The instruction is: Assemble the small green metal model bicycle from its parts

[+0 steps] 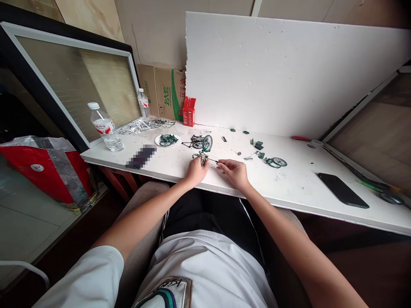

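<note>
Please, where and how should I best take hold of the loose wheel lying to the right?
Probably pinch the wheel gently by its outer rim, coming from the right: it forms that part's right end, its spokes look thin, and small green pieces lie close on the left. The right hand holds a thin rod, so free it first.

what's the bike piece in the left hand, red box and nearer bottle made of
Bike piece: likely plastic, possibly painted metal; even green colour, finish unclear. Red box: probably printed card, given its creased edges. Nearer bottle: likely glossy plastic, transparent with bright highlights.
</note>
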`<action>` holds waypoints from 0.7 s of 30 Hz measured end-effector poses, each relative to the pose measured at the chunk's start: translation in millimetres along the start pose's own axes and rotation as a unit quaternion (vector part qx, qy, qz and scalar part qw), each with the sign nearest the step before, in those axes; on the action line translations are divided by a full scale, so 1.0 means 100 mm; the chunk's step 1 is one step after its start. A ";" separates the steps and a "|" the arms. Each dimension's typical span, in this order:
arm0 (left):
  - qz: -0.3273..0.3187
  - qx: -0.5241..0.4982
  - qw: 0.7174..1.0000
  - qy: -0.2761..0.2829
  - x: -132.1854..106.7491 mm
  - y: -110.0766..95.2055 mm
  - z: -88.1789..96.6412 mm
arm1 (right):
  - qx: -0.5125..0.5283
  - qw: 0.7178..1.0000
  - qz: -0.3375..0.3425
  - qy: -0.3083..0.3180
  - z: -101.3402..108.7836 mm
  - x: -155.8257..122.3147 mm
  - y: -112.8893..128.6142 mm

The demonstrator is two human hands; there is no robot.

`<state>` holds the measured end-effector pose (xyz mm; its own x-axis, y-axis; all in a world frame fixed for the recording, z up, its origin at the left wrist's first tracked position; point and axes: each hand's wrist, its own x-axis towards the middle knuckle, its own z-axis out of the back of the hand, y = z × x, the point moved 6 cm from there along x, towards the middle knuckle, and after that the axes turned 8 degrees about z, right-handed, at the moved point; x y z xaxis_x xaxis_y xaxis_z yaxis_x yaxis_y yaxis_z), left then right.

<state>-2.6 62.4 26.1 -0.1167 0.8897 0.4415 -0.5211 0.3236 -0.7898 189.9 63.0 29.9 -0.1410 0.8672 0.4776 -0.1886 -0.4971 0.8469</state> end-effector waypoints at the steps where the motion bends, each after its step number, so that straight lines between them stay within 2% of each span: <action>1: 0.000 0.002 1.000 0.001 0.00 0.00 0.00 | -0.006 1.000 -0.001 0.007 -0.01 0.00 0.01; 8: -0.008 0.015 1.000 0.008 -0.01 -0.03 -0.01 | -0.100 0.994 0.031 0.038 0.00 0.01 0.11; 14: 0.000 -0.004 1.000 0.005 -0.01 -0.02 0.00 | -0.046 0.997 0.037 0.041 -0.02 0.02 0.03; 21: -0.025 0.030 0.999 0.002 -0.03 -0.04 -0.03 | -0.093 0.994 0.048 0.026 0.01 0.02 -0.03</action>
<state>2.0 59.8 26.7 -0.0866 0.8743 0.4777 -0.5755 0.3475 -0.7403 190.6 66.4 28.8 -0.2153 0.8154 0.5374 -0.3473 -0.5783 0.7383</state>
